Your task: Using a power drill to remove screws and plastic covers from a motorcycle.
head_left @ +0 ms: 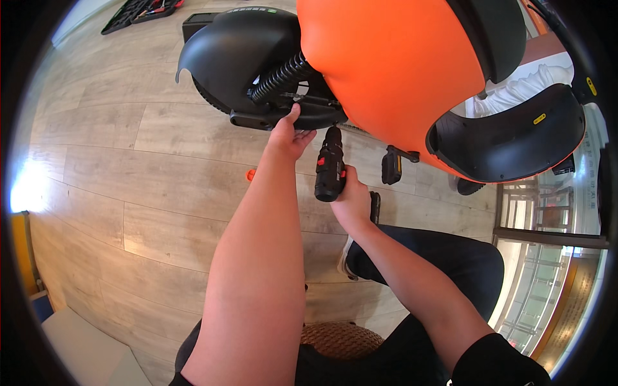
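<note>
Cordless drill, the only one, black with red parts, sits near the centre of the head view, nose pointing up toward the black lower cover of one orange bike; contact cannot be told. The right hand is wrapped closed around its handle. The left hand, upper centre, is partly curled, thumb raised by the cover; how firmly it holds cannot be told. One coil spring shows above it, one pedal right of the drill, one tool case upper left. Two yellow labels mark the upper right; pale lettering and one green mark top the black fender, too small to read.
</note>
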The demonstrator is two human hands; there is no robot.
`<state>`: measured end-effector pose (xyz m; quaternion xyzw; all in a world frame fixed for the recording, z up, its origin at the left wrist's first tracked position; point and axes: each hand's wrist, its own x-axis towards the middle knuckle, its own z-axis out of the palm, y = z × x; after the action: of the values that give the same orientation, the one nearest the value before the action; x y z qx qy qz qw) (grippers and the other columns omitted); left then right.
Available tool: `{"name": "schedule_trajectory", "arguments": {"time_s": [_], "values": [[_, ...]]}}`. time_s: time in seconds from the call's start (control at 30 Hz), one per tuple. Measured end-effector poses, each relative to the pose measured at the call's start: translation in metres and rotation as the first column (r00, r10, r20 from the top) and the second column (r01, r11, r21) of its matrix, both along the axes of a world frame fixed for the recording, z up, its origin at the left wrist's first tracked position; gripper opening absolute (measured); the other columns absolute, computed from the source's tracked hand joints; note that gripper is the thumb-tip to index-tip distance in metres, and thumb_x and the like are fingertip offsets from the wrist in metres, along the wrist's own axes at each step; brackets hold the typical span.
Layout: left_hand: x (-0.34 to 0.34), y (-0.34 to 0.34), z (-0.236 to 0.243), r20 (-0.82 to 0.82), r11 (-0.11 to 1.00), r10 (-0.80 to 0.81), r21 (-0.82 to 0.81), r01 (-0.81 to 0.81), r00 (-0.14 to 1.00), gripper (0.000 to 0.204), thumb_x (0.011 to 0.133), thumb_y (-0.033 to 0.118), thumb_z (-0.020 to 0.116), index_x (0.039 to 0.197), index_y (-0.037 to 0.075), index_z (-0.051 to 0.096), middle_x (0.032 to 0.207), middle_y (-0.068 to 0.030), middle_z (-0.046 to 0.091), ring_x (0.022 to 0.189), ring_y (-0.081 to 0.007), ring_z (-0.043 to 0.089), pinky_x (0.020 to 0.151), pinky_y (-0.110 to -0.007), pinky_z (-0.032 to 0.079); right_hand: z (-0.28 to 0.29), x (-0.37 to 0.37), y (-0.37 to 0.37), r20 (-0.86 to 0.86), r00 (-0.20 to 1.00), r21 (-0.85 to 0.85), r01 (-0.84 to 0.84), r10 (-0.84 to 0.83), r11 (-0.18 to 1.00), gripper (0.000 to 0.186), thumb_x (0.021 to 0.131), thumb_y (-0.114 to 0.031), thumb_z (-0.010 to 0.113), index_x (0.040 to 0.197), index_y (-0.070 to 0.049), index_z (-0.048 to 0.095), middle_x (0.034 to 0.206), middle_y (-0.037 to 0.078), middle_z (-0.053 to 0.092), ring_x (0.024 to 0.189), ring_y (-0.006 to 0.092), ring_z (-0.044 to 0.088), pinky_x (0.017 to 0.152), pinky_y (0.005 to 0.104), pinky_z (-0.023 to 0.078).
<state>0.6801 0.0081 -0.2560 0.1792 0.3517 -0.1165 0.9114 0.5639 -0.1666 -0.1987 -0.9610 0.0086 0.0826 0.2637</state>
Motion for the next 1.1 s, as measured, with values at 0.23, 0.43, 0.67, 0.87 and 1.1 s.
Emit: {"name": "schedule_trajectory", "arguments": {"time_s": [0.23,0.43,0.67,0.87,1.1], "values": [[0.000,0.000,0.003,-0.020,1.000,-0.007,-0.014,0.007,1.000,0.040,0.098,0.033,0.068,0.126,0.005,0.059,0.124,-0.0162,0.066,0.121,-0.0326,0.060,0.111,-0.050,0.045,-0.005,0.000,0.004,-0.036,0.999,-0.018,0.017,-0.018,1.000,0.037,0.085,-0.018,0.068,0.116,-0.009,0.050,0.089,0.025,0.070,0.090,0.0470,0.067,0.075,0.0545,0.051],[-0.001,-0.002,0.005,0.003,1.000,-0.001,0.002,0.001,1.000,0.040,0.097,0.032,0.070,0.124,0.004,0.059,0.122,-0.0174,0.066,0.119,-0.0327,0.060,0.111,-0.050,0.045,-0.013,0.004,-0.003,-0.037,0.999,-0.127,-0.025,0.021,0.992,0.040,0.086,-0.020,0.068,0.119,-0.009,0.047,0.090,0.025,0.070,0.090,0.0484,0.067,0.076,0.0558,0.051],[0.000,-0.001,0.003,-0.026,1.000,0.010,0.008,-0.010,1.000,0.040,0.096,0.031,0.071,0.123,0.004,0.059,0.122,-0.0168,0.066,0.119,-0.0335,0.061,0.110,-0.052,0.046,-0.009,0.001,0.028,-0.092,0.991,-0.087,0.088,-0.096,0.992,0.041,0.086,-0.018,0.068,0.115,-0.004,0.043,0.090,0.026,0.069,0.089,0.0462,0.068,0.077,0.0540,0.052],[0.000,-0.001,0.004,-0.045,1.000,0.015,-0.006,-0.015,0.999,0.041,0.096,0.031,0.072,0.124,0.004,0.059,0.123,-0.0180,0.066,0.120,-0.0342,0.061,0.111,-0.052,0.045,-0.010,0.000,0.042,-0.106,0.984,-0.064,0.137,-0.143,0.989,0.039,0.088,-0.021,0.068,0.111,-0.001,0.043,0.089,0.027,0.069,0.090,0.0481,0.067,0.078,0.0544,0.051],[-0.001,-0.001,0.004,-0.038,1.000,0.012,-0.005,-0.012,0.999,0.044,0.095,0.029,0.072,0.126,0.003,0.056,0.124,-0.0203,0.064,0.120,-0.0344,0.061,0.110,-0.051,0.046,-0.012,-0.002,0.049,-0.049,0.989,0.070,0.145,-0.142,0.987,0.037,0.088,-0.019,0.067,0.109,0.000,0.043,0.089,0.029,0.068,0.090,0.0500,0.066,0.078,0.0563,0.050]]}}
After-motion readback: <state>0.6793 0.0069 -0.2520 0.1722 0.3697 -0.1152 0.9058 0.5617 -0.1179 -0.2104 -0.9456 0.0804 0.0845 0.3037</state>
